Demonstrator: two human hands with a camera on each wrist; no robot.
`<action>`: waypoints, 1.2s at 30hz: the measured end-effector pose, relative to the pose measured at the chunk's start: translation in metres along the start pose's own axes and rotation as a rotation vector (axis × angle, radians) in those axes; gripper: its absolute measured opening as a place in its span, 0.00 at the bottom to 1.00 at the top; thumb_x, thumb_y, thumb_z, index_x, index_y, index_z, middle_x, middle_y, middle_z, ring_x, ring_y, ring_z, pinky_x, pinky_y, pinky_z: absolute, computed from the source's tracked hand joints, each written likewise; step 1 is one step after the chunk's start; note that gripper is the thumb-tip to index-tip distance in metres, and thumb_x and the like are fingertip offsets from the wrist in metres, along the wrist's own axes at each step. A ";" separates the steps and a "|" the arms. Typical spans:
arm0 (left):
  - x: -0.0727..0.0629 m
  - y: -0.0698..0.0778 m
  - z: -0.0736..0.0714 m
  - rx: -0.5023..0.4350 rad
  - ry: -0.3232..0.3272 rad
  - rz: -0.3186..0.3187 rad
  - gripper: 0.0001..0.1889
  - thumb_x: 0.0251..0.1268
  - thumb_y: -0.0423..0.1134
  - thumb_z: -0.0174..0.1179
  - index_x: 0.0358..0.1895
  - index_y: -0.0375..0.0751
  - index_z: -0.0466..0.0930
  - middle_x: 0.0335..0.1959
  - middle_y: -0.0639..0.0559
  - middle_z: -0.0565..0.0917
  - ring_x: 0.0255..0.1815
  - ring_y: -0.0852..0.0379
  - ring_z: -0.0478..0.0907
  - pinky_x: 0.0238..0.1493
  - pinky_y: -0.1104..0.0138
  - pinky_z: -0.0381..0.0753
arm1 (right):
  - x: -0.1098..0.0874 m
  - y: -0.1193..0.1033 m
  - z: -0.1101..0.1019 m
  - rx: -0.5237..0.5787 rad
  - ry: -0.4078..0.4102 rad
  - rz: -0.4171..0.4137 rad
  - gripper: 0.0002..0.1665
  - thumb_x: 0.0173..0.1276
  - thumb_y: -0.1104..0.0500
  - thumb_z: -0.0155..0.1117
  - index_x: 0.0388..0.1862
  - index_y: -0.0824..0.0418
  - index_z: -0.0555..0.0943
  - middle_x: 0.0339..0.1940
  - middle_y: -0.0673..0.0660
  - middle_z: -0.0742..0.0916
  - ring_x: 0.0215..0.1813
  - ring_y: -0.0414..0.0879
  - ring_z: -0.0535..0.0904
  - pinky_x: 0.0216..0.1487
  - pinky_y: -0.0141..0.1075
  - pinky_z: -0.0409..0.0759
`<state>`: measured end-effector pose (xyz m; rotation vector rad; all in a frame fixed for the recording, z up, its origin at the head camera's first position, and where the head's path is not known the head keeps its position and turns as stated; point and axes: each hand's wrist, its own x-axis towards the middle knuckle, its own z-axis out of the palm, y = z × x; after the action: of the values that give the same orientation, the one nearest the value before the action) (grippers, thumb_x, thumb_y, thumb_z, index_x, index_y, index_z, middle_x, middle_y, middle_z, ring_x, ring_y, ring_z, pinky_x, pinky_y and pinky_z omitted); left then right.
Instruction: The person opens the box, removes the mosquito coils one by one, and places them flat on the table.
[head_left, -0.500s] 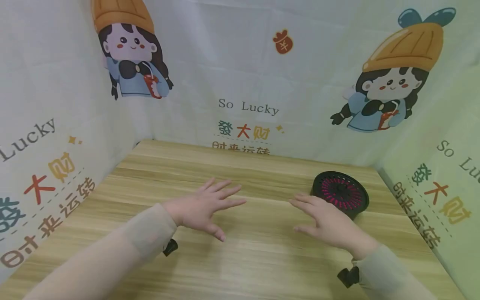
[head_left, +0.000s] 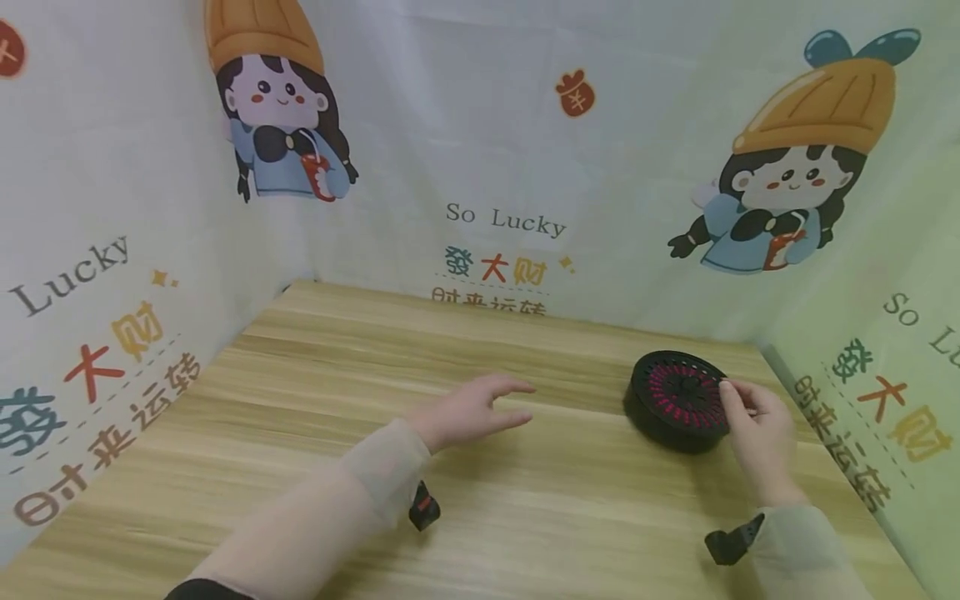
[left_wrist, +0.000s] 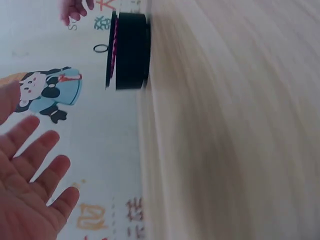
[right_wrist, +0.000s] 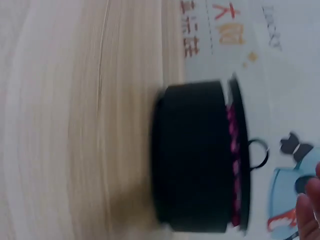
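A round black box [head_left: 675,425] with a slotted lid stands at the right of the table, magenta showing through the slots. A small ring handle [right_wrist: 259,154] rises from its lid [right_wrist: 241,155]. My right hand [head_left: 765,433] is at the box's right side, thumb and fingers bent. In the left wrist view that right hand [left_wrist: 76,9] hangs above the lid level, apart from the box, with nothing visible in it. My left hand [head_left: 465,412] hovers over the table left of the box, fingers spread and holding nothing.
The wood-grain table [head_left: 337,358] is bounded by printed cloth [head_left: 480,125] at the back and both sides. Black wrist cameras, left [head_left: 424,507] and right [head_left: 733,542], hang under the sleeves.
My right hand has moved right, from the box's left front to its right side, and its fingers have bent. My left hand has shifted right and turned edge-on.
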<state>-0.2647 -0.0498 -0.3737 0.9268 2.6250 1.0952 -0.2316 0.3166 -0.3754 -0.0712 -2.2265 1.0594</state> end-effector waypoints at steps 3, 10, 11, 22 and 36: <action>0.014 0.004 0.018 -0.153 0.022 -0.071 0.27 0.69 0.55 0.54 0.68 0.51 0.69 0.67 0.54 0.71 0.69 0.53 0.64 0.67 0.55 0.64 | 0.006 0.018 -0.002 0.041 0.093 0.120 0.22 0.74 0.53 0.53 0.48 0.72 0.81 0.32 0.31 0.77 0.35 0.27 0.70 0.37 0.23 0.67; 0.041 0.008 0.051 -0.279 0.039 -0.094 0.25 0.71 0.54 0.52 0.67 0.50 0.71 0.63 0.53 0.74 0.64 0.54 0.68 0.62 0.57 0.71 | 0.016 0.055 -0.005 0.137 -0.142 0.439 0.42 0.75 0.37 0.37 0.71 0.69 0.62 0.68 0.65 0.70 0.63 0.53 0.67 0.63 0.43 0.67; 0.043 0.008 0.054 -0.282 0.037 -0.094 0.25 0.71 0.53 0.52 0.67 0.50 0.71 0.63 0.54 0.74 0.64 0.54 0.68 0.62 0.57 0.71 | 0.017 0.060 -0.006 0.194 -0.222 0.486 0.45 0.74 0.34 0.33 0.73 0.68 0.58 0.73 0.66 0.64 0.68 0.57 0.62 0.68 0.47 0.63; 0.051 0.012 0.074 -0.312 0.014 -0.132 0.25 0.71 0.53 0.52 0.67 0.46 0.71 0.63 0.56 0.74 0.63 0.54 0.70 0.63 0.58 0.70 | 0.023 0.074 0.000 0.727 -0.250 0.955 0.36 0.64 0.27 0.42 0.67 0.38 0.62 0.60 0.37 0.70 0.57 0.28 0.67 0.70 0.25 0.56; 0.067 -0.001 0.084 -0.511 0.114 -0.231 0.25 0.71 0.50 0.54 0.66 0.42 0.71 0.62 0.51 0.75 0.64 0.49 0.70 0.63 0.54 0.69 | 0.016 0.056 0.039 0.556 -0.402 0.679 0.39 0.78 0.40 0.23 0.78 0.61 0.39 0.79 0.53 0.44 0.78 0.44 0.35 0.75 0.35 0.35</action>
<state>-0.2884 0.0393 -0.4284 0.4534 2.2710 1.6722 -0.2793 0.3333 -0.4237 -0.4237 -2.1978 2.1939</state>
